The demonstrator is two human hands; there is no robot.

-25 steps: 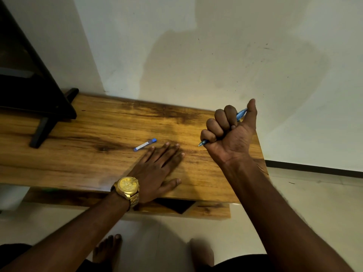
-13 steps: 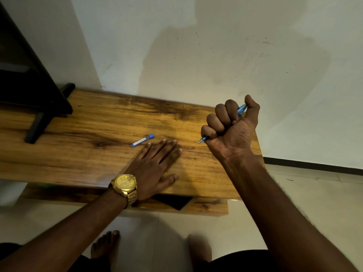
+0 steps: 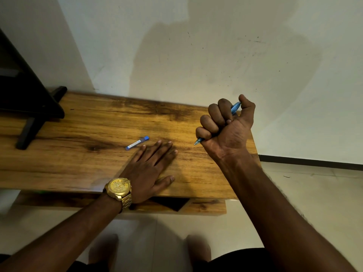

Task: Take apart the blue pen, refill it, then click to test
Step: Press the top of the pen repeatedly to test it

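Pen (image 3: pixel 235 108) clamped in right hand (image 3: pixel 225 132), fist-style, all 4 fingers wrapped round the barrel, thumb bent over the top end right at the clicker. Tip pokes out below the little finger, angled down-left toward the table (image 3: pixel 78 138) but held above it, not touching. Grip likely chosen for thumb-clicking: barrel locked in the fist so only the thumb needs to move. Looks like the click-test stage, judging from the pen being whole and the thumb on the button; cannot tell whether the button is pressed in or up, or whether the point is out. Left hand (image 3: pixel 149 165) flat on the table, palm down, fingers spread slightly, gripping nothing; probably parked there for balance and to stay clear of the pen. Gold watch (image 3: pixel 118 188) on that wrist. Small refill tube (image 3: pixel 137 143) with blue cap lying on the wood just beyond the left fingertips, near but not touching, set aside within easy reach in case more is needed. Cannot tell if tube is full or used. Dark stand (image 3: pixel 29 107) at far left of the table, well apart from both hands, not involved. Risk: fist grip hides most of the barrel, so a loose joint would go unseen.
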